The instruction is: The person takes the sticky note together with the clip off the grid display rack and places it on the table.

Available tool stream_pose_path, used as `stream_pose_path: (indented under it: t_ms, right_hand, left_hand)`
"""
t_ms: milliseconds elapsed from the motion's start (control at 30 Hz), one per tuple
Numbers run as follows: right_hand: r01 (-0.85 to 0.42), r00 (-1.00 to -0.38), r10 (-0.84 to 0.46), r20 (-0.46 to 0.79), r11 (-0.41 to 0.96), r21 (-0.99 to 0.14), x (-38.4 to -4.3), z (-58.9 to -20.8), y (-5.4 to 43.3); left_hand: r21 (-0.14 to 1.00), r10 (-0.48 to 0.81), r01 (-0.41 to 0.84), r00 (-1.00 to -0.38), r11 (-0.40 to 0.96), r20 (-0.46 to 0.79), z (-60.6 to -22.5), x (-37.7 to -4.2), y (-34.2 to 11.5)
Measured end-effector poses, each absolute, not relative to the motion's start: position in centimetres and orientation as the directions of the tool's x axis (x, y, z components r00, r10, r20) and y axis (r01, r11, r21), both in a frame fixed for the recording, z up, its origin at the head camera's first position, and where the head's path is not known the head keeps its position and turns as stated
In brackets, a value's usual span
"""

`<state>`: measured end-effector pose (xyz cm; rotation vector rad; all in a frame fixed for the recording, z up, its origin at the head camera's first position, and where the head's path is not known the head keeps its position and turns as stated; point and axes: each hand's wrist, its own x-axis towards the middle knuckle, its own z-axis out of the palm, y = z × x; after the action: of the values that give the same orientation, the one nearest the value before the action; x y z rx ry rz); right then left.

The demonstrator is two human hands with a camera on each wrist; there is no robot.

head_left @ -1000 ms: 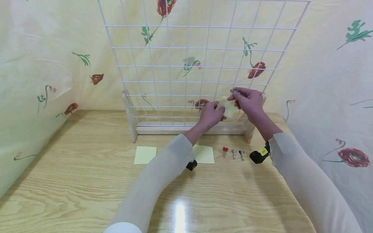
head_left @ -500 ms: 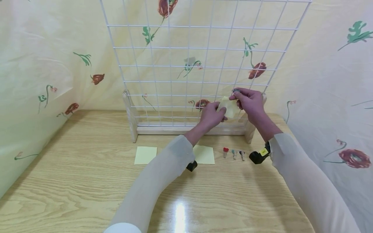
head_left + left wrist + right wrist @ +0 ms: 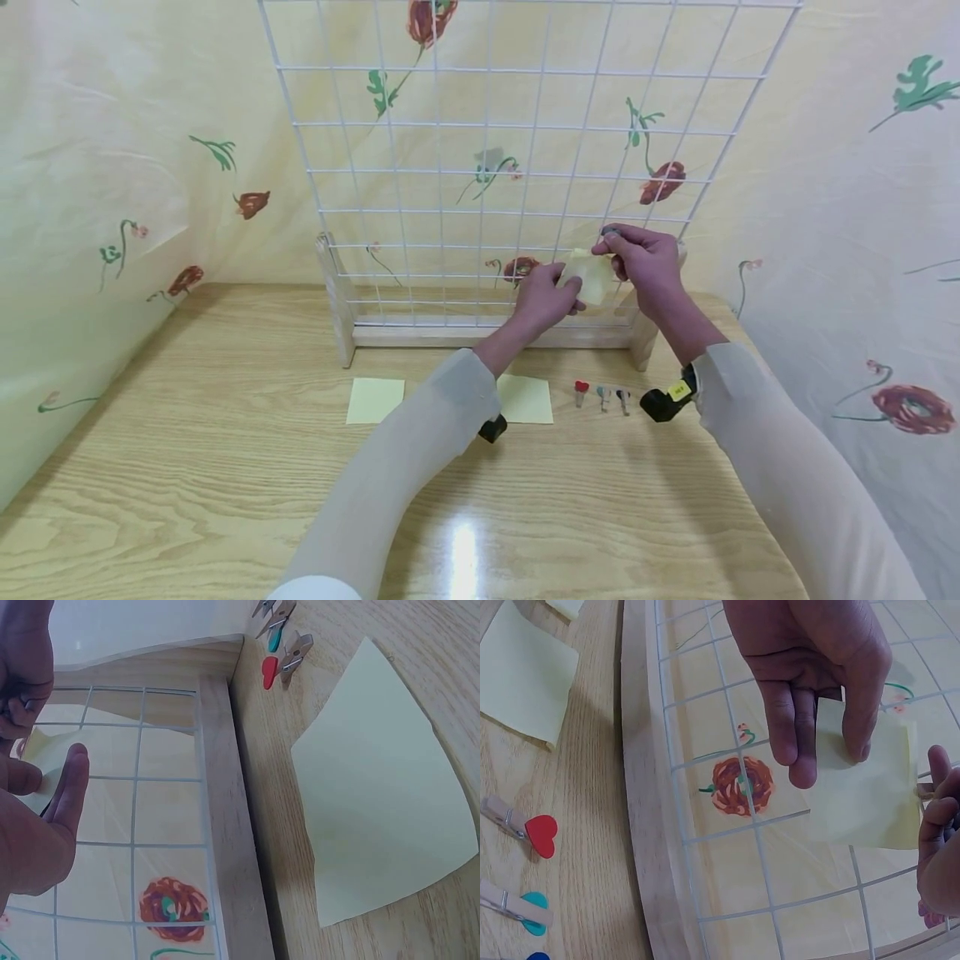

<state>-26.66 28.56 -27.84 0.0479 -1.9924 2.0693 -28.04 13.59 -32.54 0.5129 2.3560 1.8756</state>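
My left hand (image 3: 545, 296) pinches a yellow sticky note (image 3: 591, 277) between thumb and fingers, holding it up against the white wire grid (image 3: 480, 212) near its lower right. In the right wrist view, the left thumb lies flat over the note's face (image 3: 862, 802). At the note's upper right edge my right hand (image 3: 647, 260) grips a small clothespin (image 3: 610, 232) with a dark grey end. A bit of its wood (image 3: 925, 792) shows at the note's edge in the right wrist view. My right fingers hide most of it, so whether it bites the wire cannot be told.
A wooden base (image 3: 491, 335) carries the grid. On the wood table (image 3: 225, 467) lie one sticky note (image 3: 375, 400) at left and another (image 3: 528, 398), partly behind my left sleeve. To its right is a row of clothespins: red heart (image 3: 581, 387), teal (image 3: 602, 396), dark blue (image 3: 623, 400).
Both hands stay almost in place at the grid. The right fingers and clothespin have shifted very slightly to the right; the note remains in the left hand.
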Motion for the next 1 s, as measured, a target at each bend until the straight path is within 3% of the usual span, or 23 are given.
stream_pose_path:
  t_ms: [1000]
  right_hand:
    - [-0.241, -0.965, 0.118, 0.236, -0.025, -0.970, -23.8, -28.4, 29.7]
  left_hand:
    - [0.982, 0.382, 0.169, -0.916, 0.089, 0.123, -32.4, -26.3, 10.6]
